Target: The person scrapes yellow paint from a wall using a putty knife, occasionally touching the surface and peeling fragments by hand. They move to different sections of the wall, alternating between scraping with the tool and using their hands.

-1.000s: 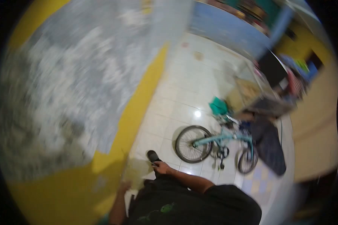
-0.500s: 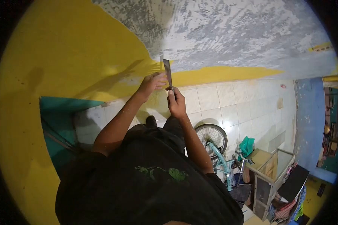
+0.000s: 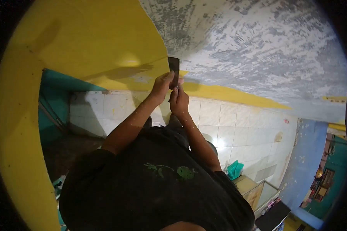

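**Wall.** The large wall is showing two conditions. A broad, mottled grey-and-white bare plaster area (image 3: 258, 50) is taking up the upper right. A smooth yellow painted coat (image 3: 88, 42) is covering the upper left and running on as a narrow yellow band (image 3: 227, 94) along the foot of the wall, just above the white tiled floor (image 3: 235, 123).

**Progress, as judged.** The stripping appears well advanced on the right-hand stretch. The whole left-hand yellow field and the low band are lying unstripped, so a good share of the wall looks outstanding.

**Hands.** The person's left hand (image 3: 162, 85) and right hand (image 3: 179, 102) are working close together, touching or nearly so, at the border between the grey and the yellow. Both are closing around the lower part of the tool, the right below the left.

**Tool.** The dark, flat-bladed metal scraper (image 3: 174, 69) is standing upright out of the two hands. Its blade is lying against the wall right at the paint's edge. Whether the edge is biting under the coat cannot be told.
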A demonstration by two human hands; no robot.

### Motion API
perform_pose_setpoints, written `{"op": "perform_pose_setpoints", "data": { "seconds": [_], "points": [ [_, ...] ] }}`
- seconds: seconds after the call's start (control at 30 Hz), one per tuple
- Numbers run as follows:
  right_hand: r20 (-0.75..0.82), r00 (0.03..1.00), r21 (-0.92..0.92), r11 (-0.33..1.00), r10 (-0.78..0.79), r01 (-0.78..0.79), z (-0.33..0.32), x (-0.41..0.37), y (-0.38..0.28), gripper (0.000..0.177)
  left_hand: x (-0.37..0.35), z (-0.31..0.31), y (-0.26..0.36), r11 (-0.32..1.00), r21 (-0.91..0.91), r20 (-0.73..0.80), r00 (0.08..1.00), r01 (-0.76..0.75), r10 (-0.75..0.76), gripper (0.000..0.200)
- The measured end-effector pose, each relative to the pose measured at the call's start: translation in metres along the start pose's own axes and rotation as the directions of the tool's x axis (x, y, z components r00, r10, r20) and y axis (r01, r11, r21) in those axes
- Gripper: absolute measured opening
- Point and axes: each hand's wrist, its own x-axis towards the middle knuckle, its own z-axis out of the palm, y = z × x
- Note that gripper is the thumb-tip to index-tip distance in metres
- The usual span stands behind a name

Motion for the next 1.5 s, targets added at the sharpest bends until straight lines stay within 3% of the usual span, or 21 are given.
{"op": "perform_pose_setpoints", "data": {
  "seconds": [0.1, 0.2, 0.27, 0.4, 0.63, 0.77, 0.87, 1.1, 1.2, 1.4, 1.5],
  "points": [
    [0.031, 0.995, 0.103, 0.989, 0.099, -0.102, 0.006, 0.000, 0.022, 0.029, 0.007, 0.005, -0.005, 0.997, 0.037, -0.093, 0.993, -0.066, 0.070, 0.038],
    [0.038, 0.995, 0.051, 0.994, 0.096, -0.098, 0.007, 0.001, 0.031, 0.030, 0.012, 0.006, -0.018, 0.994, 0.029, -0.170, 0.980, -0.105, 0.108, 0.034],
    [0.047, 0.993, 0.064, 0.992, 0.105, -0.108, 0.009, 0.001, 0.035, 0.030, 0.022, -0.007, -0.038, 0.988, 0.130, -0.227, 0.967, -0.085, 0.113, 0.037],
    [-0.001, 0.996, 0.047, 0.995, 0.084, -0.083, 0.018, -0.004, 0.043, 0.029, 0.026, -0.018, -0.054, 0.972, 0.184, -0.231, 0.955, -0.145, 0.186, 0.039],
    [-0.055, 0.992, 0.016, 0.994, 0.112, -0.112, 0.031, -0.002, 0.041, 0.033, 0.026, -0.023, -0.048, 0.882, 0.428, -0.233, 0.919, -0.197, 0.319, 0.041],
    [-0.101, 0.993, 0.118, 0.992, 0.066, -0.054, 0.026, 0.018, 0.029, 0.026, 0.034, -0.018, -0.023, 0.827, 0.484, -0.153, 0.903, -0.286, 0.402, 0.042],
    [-0.148, 0.989, 0.168, 0.985, -0.019, 0.044, 0.022, 0.028, 0.023, 0.025, 0.030, -0.011, 0.002, 0.827, 0.489, -0.115, 0.919, -0.277, 0.376, 0.042],
    [-0.079, 0.990, 0.144, 0.984, 0.115, -0.103, 0.036, 0.001, 0.043, 0.026, 0.029, -0.022, -0.028, 0.814, 0.506, -0.128, 0.909, -0.283, 0.396, 0.043],
    [-0.083, 0.994, 0.073, 0.995, 0.069, -0.063, 0.032, 0.011, 0.037, 0.026, 0.030, -0.021, -0.031, 0.888, 0.394, -0.166, 0.932, -0.237, 0.323, 0.043],
    [-0.093, 0.996, 0.127, 0.992, 0.005, 0.007, 0.022, 0.024, 0.016, 0.025, 0.013, 0.001, 0.020, 0.886, 0.360, -0.140, 0.922, -0.292, 0.361, 0.044],
    [-0.086, 0.995, 0.138, 0.990, 0.052, -0.040, 0.029, 0.018, 0.029, 0.027, 0.030, -0.021, -0.014, 0.847, 0.483, -0.135, 0.937, -0.223, 0.323, 0.045]
  ]
}}
